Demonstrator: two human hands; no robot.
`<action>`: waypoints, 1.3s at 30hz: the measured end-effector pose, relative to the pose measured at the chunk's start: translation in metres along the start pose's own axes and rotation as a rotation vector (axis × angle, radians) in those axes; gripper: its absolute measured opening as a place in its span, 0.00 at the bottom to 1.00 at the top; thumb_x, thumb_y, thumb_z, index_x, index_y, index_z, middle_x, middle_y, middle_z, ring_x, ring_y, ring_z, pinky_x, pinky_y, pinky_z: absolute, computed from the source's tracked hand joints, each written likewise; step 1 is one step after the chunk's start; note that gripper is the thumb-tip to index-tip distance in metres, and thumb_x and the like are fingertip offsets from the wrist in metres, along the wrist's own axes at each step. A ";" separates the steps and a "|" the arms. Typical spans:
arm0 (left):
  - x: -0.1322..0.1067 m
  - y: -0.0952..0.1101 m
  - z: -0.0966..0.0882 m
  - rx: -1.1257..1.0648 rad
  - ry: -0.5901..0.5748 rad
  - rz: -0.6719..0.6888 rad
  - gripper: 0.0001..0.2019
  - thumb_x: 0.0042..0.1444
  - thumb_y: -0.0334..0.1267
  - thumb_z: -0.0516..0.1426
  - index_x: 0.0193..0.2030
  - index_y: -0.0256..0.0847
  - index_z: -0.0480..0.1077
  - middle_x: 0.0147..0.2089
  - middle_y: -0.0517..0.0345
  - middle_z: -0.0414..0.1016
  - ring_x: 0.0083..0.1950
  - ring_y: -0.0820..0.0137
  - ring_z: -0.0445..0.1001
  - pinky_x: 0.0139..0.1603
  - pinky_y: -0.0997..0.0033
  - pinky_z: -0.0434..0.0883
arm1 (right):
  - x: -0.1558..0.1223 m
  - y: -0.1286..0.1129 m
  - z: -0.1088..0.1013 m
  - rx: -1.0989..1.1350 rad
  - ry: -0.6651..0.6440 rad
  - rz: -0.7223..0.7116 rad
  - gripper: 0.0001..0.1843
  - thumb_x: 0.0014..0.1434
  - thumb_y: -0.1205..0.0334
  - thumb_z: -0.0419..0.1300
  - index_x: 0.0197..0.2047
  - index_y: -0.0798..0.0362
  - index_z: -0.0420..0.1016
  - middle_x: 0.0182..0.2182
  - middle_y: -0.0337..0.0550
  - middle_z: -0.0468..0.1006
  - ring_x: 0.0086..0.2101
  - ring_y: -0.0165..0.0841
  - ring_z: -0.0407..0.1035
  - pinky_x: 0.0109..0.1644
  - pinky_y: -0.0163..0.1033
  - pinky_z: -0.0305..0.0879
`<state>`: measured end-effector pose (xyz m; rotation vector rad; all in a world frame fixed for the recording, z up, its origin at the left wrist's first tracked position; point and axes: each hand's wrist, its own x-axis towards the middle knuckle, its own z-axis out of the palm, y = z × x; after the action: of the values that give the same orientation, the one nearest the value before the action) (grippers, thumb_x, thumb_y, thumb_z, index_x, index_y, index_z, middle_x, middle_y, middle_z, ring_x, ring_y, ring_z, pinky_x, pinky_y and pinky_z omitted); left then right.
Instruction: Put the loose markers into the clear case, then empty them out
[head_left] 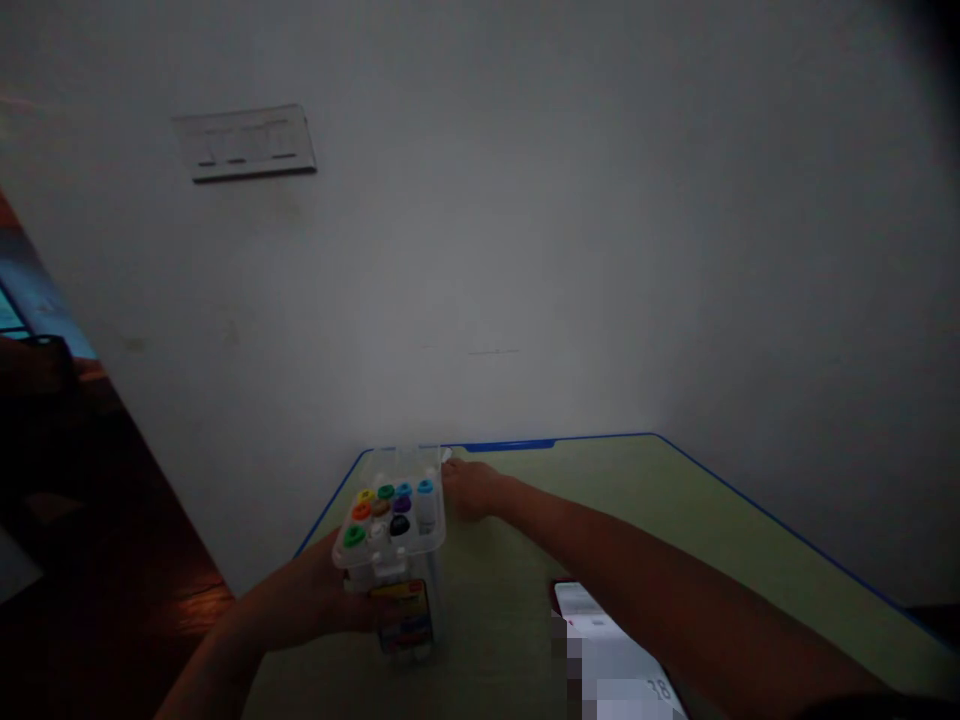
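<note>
A clear plastic case (437, 590) stands upright on the table, with a yellow-and-dark label on its front. Several round caps (386, 493) in green, orange, yellow, blue, purple, black and white show at its top; whether they belong to markers or small bottles is unclear. My left hand (330, 597) wraps the case from the left, its thumb across the label. Just beyond the case's right rear corner, my right hand (471, 488) has its fingers curled. A small whitish thing (447, 454) peeks out by those fingertips; most of it is hidden.
A lit phone (611, 650) lies on the table below my right forearm, partly blurred out. The pale green table (600, 490) has a blue edge and meets a grey wall (525, 250). A switch plate (251, 145) is on the wall, and a dark room opens at left.
</note>
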<state>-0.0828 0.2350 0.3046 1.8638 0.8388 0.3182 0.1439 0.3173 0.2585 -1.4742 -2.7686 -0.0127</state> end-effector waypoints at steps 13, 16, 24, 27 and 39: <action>0.008 0.003 0.016 -0.072 -0.006 0.067 0.27 0.42 0.39 0.66 0.50 0.38 0.67 0.55 0.50 0.77 0.54 0.58 0.75 0.56 0.59 0.72 | -0.030 0.010 -0.029 -0.005 0.220 0.180 0.07 0.56 0.66 0.57 0.37 0.61 0.74 0.37 0.62 0.80 0.40 0.47 0.76 0.43 0.47 0.70; 0.009 0.005 0.019 -0.064 -0.020 0.101 0.24 0.43 0.37 0.66 0.49 0.38 0.68 0.54 0.50 0.78 0.54 0.59 0.76 0.56 0.60 0.72 | -0.062 0.023 -0.076 0.094 0.425 0.316 0.10 0.61 0.66 0.50 0.43 0.61 0.67 0.38 0.59 0.79 0.36 0.40 0.76 0.40 0.44 0.71; 0.011 0.002 0.022 -0.096 -0.013 0.142 0.24 0.42 0.38 0.67 0.47 0.39 0.69 0.51 0.52 0.79 0.52 0.59 0.77 0.55 0.57 0.72 | -0.123 -0.021 -0.166 1.161 0.880 0.001 0.21 0.47 0.62 0.63 0.41 0.50 0.57 0.25 0.32 0.77 0.18 0.25 0.68 0.21 0.31 0.66; 0.013 0.000 0.022 -0.095 -0.015 0.176 0.24 0.42 0.38 0.67 0.47 0.39 0.68 0.50 0.53 0.79 0.52 0.60 0.76 0.54 0.59 0.73 | -0.116 -0.049 -0.163 1.157 0.766 -0.001 0.19 0.48 0.65 0.61 0.41 0.50 0.56 0.21 0.28 0.74 0.18 0.26 0.68 0.20 0.30 0.66; 0.015 -0.005 0.022 -0.085 -0.002 0.217 0.22 0.43 0.35 0.67 0.46 0.39 0.69 0.47 0.56 0.79 0.48 0.64 0.77 0.51 0.63 0.72 | -0.111 -0.061 -0.170 0.936 0.760 -0.027 0.15 0.51 0.72 0.58 0.41 0.50 0.58 0.18 0.26 0.68 0.16 0.24 0.65 0.20 0.28 0.62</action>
<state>-0.0614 0.2312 0.2887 1.8773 0.6122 0.4803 0.1560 0.1895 0.4270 -0.8930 -1.7564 0.5204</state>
